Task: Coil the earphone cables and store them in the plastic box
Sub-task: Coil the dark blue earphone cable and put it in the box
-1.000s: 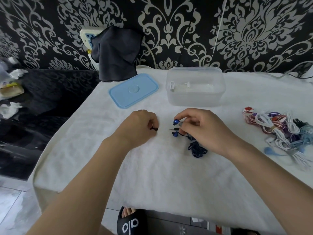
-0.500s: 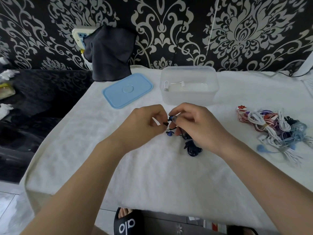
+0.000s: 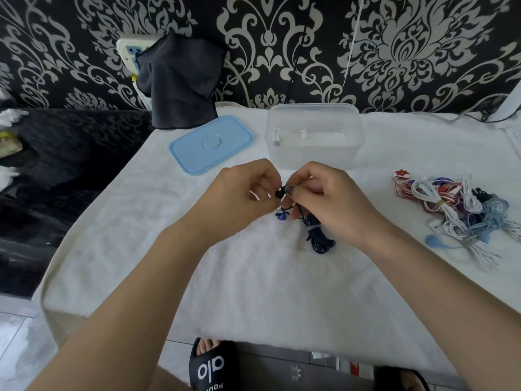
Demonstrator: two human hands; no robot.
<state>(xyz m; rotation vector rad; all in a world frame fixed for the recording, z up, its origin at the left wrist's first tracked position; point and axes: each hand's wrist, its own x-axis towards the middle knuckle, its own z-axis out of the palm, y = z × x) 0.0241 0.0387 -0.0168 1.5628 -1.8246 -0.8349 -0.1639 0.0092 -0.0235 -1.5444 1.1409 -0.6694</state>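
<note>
A dark blue earphone set point(image 3: 317, 235) lies bundled on the white towel point(image 3: 253, 277), its cable running up into my hands. My right hand point(image 3: 324, 204) pinches an earbud end of it, while my left hand point(image 3: 242, 198) pinches a small black ear tip against that bud. One blue earbud point(image 3: 281, 216) hangs just below my fingers. The clear plastic box point(image 3: 314, 136) stands right behind my hands with a white earphone inside. A heap of tangled earphones point(image 3: 456, 210) in white, red, purple and light blue lies to the right.
The box's light blue lid point(image 3: 211, 143) lies left of the box. A dark cloth point(image 3: 180, 83) hangs over a power strip at the back left. The table's left edge drops to a dark surface. My sandalled foot point(image 3: 214, 362) shows below the front edge.
My left hand moved right with the small black piece and met my right hand, which lifted the earbud end slightly. Both hands now work together at the bud.
</note>
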